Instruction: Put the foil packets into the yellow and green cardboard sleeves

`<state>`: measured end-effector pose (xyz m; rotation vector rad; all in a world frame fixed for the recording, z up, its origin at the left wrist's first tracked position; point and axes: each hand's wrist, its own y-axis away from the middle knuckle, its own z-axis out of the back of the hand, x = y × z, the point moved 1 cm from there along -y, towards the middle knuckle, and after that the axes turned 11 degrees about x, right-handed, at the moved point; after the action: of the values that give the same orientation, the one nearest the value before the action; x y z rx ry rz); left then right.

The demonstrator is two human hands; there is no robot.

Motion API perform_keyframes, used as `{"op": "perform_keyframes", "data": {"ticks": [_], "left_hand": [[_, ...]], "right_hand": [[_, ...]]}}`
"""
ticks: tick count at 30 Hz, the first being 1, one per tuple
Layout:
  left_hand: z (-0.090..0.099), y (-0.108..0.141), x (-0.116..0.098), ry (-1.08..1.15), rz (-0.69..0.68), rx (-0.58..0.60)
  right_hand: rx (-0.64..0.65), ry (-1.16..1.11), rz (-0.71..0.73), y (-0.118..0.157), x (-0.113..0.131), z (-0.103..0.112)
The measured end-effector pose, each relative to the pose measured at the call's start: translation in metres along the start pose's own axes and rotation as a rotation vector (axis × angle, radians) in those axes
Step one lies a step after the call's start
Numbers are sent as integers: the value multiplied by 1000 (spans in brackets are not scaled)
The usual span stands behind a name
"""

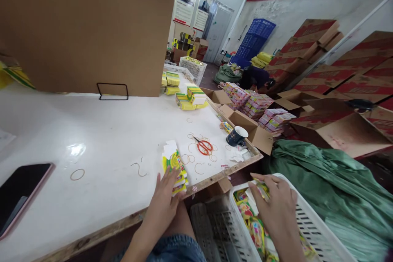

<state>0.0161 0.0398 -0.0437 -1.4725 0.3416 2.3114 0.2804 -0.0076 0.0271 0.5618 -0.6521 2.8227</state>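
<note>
On the white table, near its front edge, lie flat yellow-green cartons (174, 159) with white flaps, overlapping one another. My left hand (166, 190) rests on their lower part, fingers apart. At the right, my right hand (273, 200) is over a white plastic basket (316, 229) and pinches a small colourful packet (262, 188) between thumb and fingers. More yellow, green and red packets (256, 231) fill the basket below it.
Red-handled scissors (204, 146) lie among rubber bands, with a dark mug (237, 136) at the table's right edge. Packed yellow boxes (192, 97) stand farther back. A phone (23, 194) lies left. Green sacking (331, 184) is beside the basket. A person (256, 77) bends beyond pink boxes.
</note>
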Motion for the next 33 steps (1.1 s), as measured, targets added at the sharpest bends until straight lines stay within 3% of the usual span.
{"op": "perform_keyframes", "data": {"ticks": [3, 6, 8, 11, 16, 21, 23, 27, 30, 33], "left_hand": [[-9, -4, 14, -139, 19, 112], [-14, -3, 17, -96, -21, 164], [-13, -1, 16, -54, -38, 158], [-9, 1, 14, 45, -42, 110], [1, 4, 12, 218, -12, -27], [18, 2, 12, 560, 45, -284], [21, 1, 10, 777, 30, -253], [19, 4, 2, 1124, 36, -47], [16, 10, -4, 1245, 29, 66], [13, 10, -7, 1247, 50, 61]], "right_hand": [[134, -105, 45, 0, -1, -35], [301, -314, -5, 2, 33, -94], [333, -371, -36, 2, 58, -126], [344, -430, -67, -2, 82, -148], [348, -622, -133, -9, 84, -145], [417, -928, -195, -3, 80, -134], [458, -1029, -206, 5, 85, -130], [578, -1309, -285, 22, 100, -121], [615, -1391, -321, 29, 106, -114], [634, -1335, -308, 31, 108, -108]]}}
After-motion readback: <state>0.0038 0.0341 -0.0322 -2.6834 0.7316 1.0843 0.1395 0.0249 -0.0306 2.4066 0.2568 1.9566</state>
